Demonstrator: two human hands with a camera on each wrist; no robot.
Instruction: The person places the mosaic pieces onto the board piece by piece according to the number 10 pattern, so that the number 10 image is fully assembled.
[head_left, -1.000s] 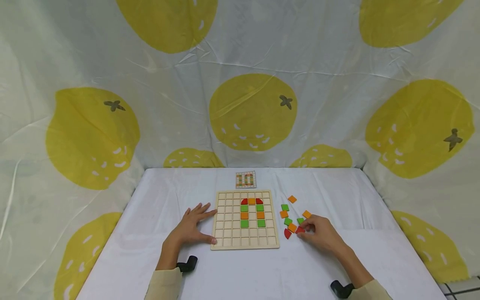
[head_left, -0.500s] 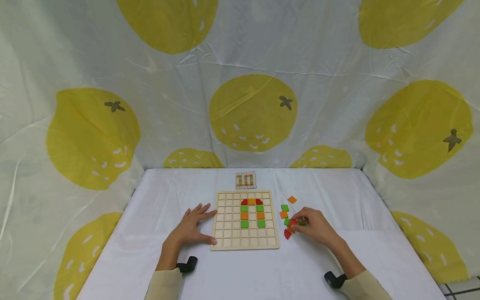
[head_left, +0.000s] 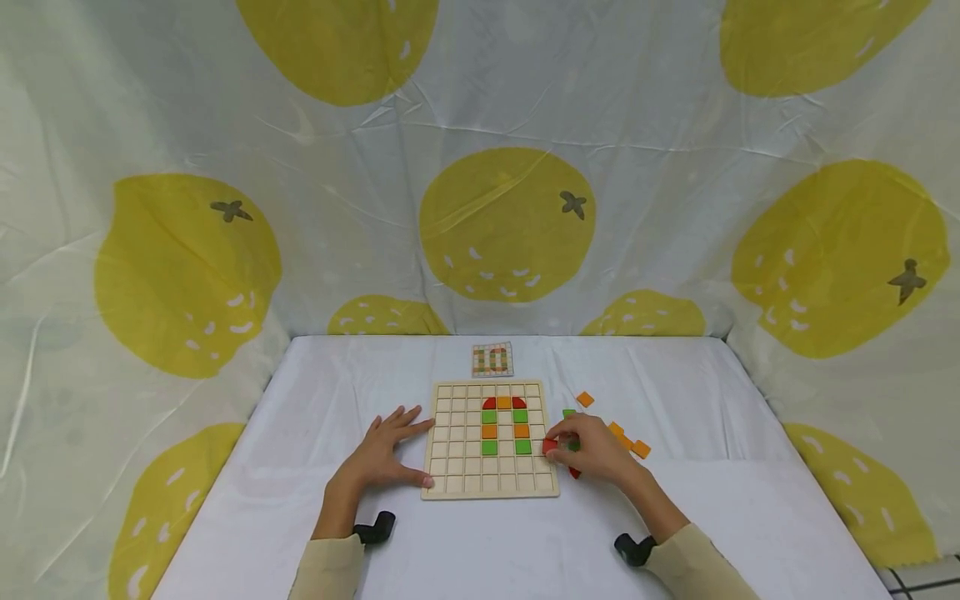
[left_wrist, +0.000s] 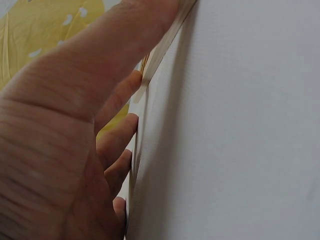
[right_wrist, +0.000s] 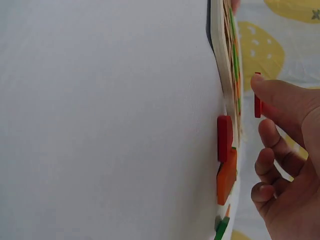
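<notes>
A square wooden grid board (head_left: 453,469) lies on the white cloth, with red, orange and green tiles (head_left: 490,432) set in it as an arch. My left hand (head_left: 382,457) rests along its left edge, fingers spread, thumb at the near corner. In the right wrist view, the thumb and forefinger of my right hand (right_wrist: 295,135) pinch a thin red tile (right_wrist: 257,107) above the cloth. From the head view that tile overlaps the board's right edge. Loose on the cloth below the right hand are another red tile (right_wrist: 225,139) and an orange one (right_wrist: 227,177).
A small pattern card (head_left: 492,359) lies behind the board. Several loose orange tiles (head_left: 641,450) are scattered right of the right hand, and one orange tile (head_left: 585,399) sits farther back. A lemon-print curtain (head_left: 506,225) hangs behind the table.
My right hand has lifted the red tile from the loose pieces and carried it left to the board's right edge. Orange tiles it covered now show. The left hand has stayed put.
</notes>
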